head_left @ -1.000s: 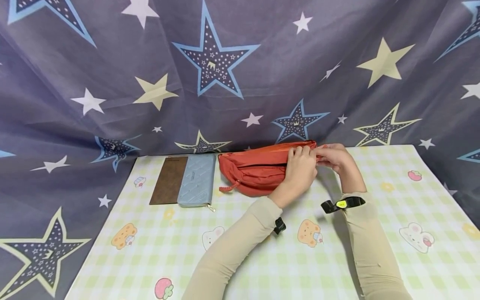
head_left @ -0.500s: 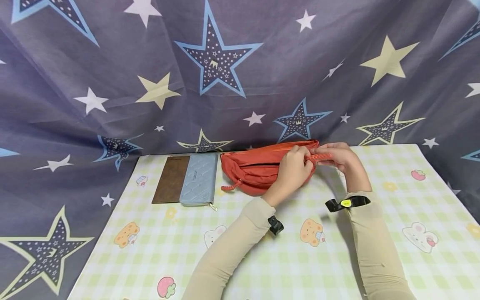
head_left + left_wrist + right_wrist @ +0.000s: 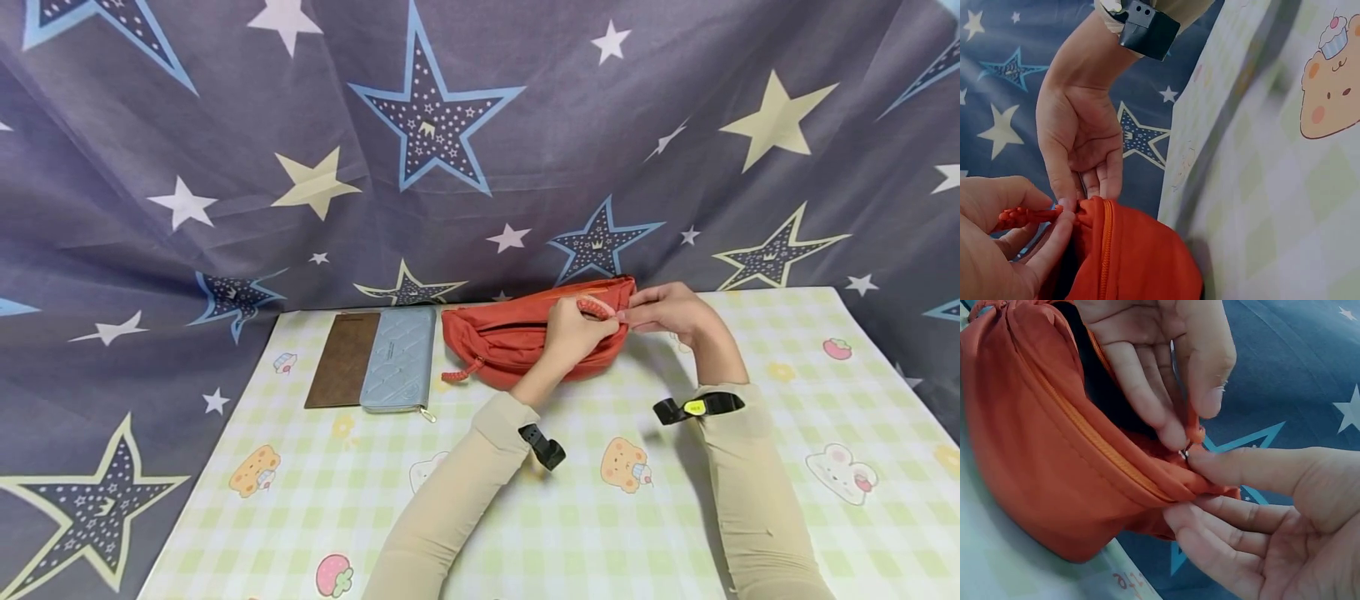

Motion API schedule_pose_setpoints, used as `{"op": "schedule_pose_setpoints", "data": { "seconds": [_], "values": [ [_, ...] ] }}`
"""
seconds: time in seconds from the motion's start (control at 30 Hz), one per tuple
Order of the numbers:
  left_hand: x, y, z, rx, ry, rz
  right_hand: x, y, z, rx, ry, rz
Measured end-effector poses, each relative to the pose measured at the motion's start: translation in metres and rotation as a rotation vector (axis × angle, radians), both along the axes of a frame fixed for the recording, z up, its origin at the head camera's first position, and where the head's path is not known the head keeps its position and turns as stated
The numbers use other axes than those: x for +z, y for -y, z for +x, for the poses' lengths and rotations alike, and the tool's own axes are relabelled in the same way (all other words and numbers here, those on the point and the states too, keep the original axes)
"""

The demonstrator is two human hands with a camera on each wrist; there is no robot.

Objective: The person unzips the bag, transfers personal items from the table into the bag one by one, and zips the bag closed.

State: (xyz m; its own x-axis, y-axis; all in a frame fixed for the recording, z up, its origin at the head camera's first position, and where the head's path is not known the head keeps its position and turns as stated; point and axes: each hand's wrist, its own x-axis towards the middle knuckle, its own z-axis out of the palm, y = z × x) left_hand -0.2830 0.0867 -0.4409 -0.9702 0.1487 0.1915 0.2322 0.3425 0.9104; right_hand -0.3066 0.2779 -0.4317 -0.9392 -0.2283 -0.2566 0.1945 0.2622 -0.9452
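A soft red zip bag (image 3: pixel 510 354) rests at the back of the table, its main opening parted, with a dark inside (image 3: pixel 1107 387) showing in the right wrist view. My left hand (image 3: pixel 572 335) pinches the braided red zipper pull (image 3: pixel 1022 217) near the bag's right end. Thumb and fingers of my right hand (image 3: pixel 671 315) grip the fabric at that same end, beside the zipper slider. Both hands' fingertips nearly meet there. A second red pull (image 3: pixel 462 372) hangs from the front pocket on the left.
Left of the bag lie a brown wallet (image 3: pixel 342 360) and a light blue quilted zip wallet (image 3: pixel 397 360), side by side. A star-patterned curtain (image 3: pixel 480 167) hangs right behind the checked table cover (image 3: pixel 480 517).
My left hand has moved left and slightly down, with the braided pull now in its pinch. My right hand stays at the bag's right end.
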Motion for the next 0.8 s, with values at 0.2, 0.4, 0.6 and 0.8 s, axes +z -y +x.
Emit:
{"op": "schedule_pose_setpoints", "data": {
  "seconds": [0.2, 0.4, 0.6, 0.8],
  "values": [
    [-0.001, 0.007, -0.002, 0.038, 0.049, -0.001, -0.001, 0.003, 0.000, -0.016, 0.001, -0.008],
    [0.005, 0.014, -0.001, 0.086, -0.039, -0.210, 0.000, 0.003, -0.001, -0.035, 0.009, 0.005],
    [0.006, 0.017, 0.000, 0.036, -0.107, -0.333, 0.001, 0.003, 0.000, -0.037, 0.007, 0.002],
    [0.006, 0.018, 0.002, 0.012, -0.178, -0.500, 0.002, 0.004, 0.001, -0.055, 0.004, 0.017]
  ]
}}
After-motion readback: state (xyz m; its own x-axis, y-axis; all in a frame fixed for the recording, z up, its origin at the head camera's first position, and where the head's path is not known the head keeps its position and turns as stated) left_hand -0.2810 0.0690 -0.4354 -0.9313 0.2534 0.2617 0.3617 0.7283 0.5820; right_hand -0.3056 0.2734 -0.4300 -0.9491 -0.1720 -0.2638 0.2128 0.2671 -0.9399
